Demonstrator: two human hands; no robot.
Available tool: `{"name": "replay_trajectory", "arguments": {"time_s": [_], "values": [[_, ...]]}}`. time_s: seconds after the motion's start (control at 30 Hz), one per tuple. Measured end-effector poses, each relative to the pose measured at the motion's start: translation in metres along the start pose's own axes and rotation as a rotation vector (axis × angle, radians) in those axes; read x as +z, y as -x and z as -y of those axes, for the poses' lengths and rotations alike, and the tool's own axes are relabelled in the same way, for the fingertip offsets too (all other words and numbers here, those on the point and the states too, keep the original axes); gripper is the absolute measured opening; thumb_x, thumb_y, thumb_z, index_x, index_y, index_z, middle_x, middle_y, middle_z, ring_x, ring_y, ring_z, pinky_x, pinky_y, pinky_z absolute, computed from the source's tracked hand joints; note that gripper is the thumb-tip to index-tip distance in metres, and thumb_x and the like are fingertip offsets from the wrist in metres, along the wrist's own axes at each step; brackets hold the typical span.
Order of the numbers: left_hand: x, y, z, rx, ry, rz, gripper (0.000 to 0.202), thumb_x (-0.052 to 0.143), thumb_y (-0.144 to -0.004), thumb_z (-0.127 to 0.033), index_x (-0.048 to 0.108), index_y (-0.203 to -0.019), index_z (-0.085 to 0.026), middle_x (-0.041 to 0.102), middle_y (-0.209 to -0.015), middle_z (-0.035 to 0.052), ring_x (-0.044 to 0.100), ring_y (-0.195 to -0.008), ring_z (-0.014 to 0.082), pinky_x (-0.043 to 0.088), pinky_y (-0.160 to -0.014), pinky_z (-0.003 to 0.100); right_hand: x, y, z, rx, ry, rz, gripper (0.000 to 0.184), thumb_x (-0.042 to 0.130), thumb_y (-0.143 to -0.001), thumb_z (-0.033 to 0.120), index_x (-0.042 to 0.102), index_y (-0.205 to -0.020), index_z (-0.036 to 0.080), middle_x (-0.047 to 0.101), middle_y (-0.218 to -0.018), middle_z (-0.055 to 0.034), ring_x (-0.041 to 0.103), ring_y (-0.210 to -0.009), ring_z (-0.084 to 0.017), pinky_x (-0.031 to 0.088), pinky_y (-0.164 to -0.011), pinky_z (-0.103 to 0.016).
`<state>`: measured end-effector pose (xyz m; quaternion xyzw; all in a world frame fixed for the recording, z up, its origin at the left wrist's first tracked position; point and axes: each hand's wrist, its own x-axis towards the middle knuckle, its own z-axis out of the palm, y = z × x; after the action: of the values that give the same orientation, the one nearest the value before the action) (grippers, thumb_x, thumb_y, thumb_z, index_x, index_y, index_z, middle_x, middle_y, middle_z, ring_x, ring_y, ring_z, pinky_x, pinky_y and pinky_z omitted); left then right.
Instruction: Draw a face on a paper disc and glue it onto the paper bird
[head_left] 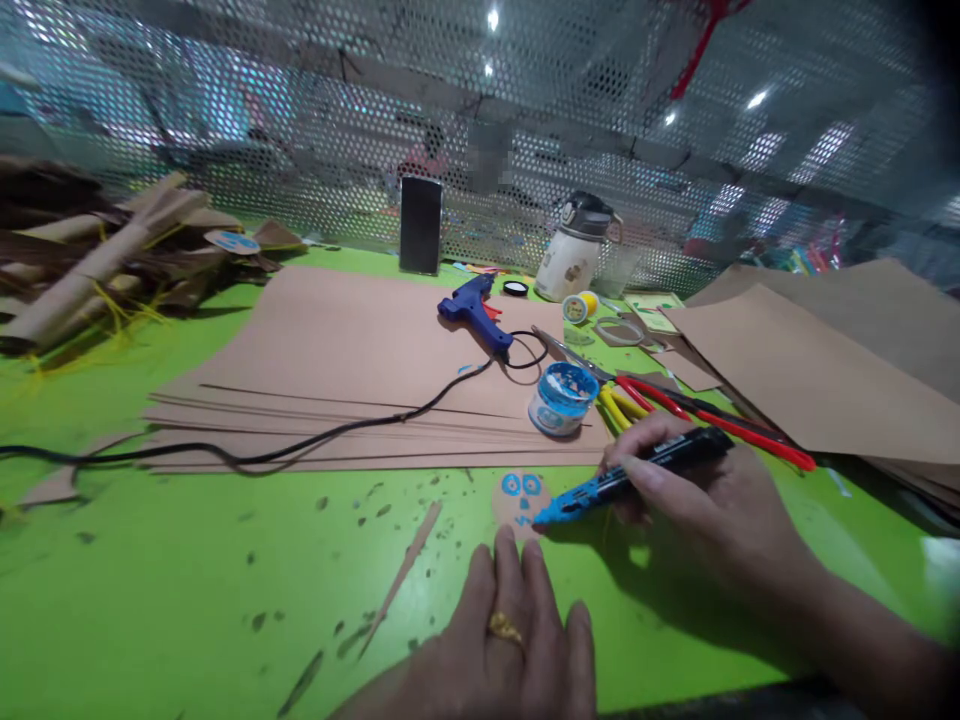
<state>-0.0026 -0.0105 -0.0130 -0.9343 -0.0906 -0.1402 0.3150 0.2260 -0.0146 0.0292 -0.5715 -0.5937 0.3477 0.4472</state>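
Observation:
A small round brown paper disc lies on the green table, with blue ringed eyes, a nose mark and a partly drawn zigzag mouth on it. My left hand is flat with fingers spread, its fingertips resting on the disc's lower edge. In my right hand is a black marker whose tip end is coated in blue paint. That tip touches the disc near the right end of the mouth. An open jar of blue paint stands just behind, on stacked brown paper sheets.
A blue glue gun lies on the sheets, its black cord running left. Red-handled scissors and yellow-handled pliers lie right. Behind stand a phone and a bottle. Paper rolls pile up left; more sheets lie right.

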Motion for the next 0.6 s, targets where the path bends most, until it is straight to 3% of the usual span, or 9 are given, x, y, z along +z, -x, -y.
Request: {"name": "replay_trajectory", "arguments": {"time_s": [0.43,0.6], "values": [[-0.0017,-0.0012,0.0008,-0.010,0.004,-0.017,0.027,0.042,-0.095,-0.023,0.047,-0.121,-0.016,0.068,-0.111,0.0113,0.064,-0.104,0.0276,0.044,-0.088,0.043,0.0029,-0.0002,0.0010,-0.023,-0.020,0.021,0.009,0.062,-0.085,0.030,0.061,-0.081,0.022,0.063,-0.056,0.0016,0.058,-0.048,-0.013,0.049,-0.043,-0.022],[-0.0018,-0.0001,0.0022,0.047,-0.018,-0.019,0.030,0.042,-0.096,-0.025,0.047,-0.123,-0.014,0.067,-0.112,0.0142,0.064,-0.103,0.0294,0.045,-0.086,0.045,0.0032,-0.0005,0.0028,-0.044,-0.042,0.030,0.004,0.063,-0.083,0.025,0.062,-0.080,0.023,0.064,-0.057,0.0023,0.060,-0.049,-0.013,0.050,-0.044,-0.022]]}}
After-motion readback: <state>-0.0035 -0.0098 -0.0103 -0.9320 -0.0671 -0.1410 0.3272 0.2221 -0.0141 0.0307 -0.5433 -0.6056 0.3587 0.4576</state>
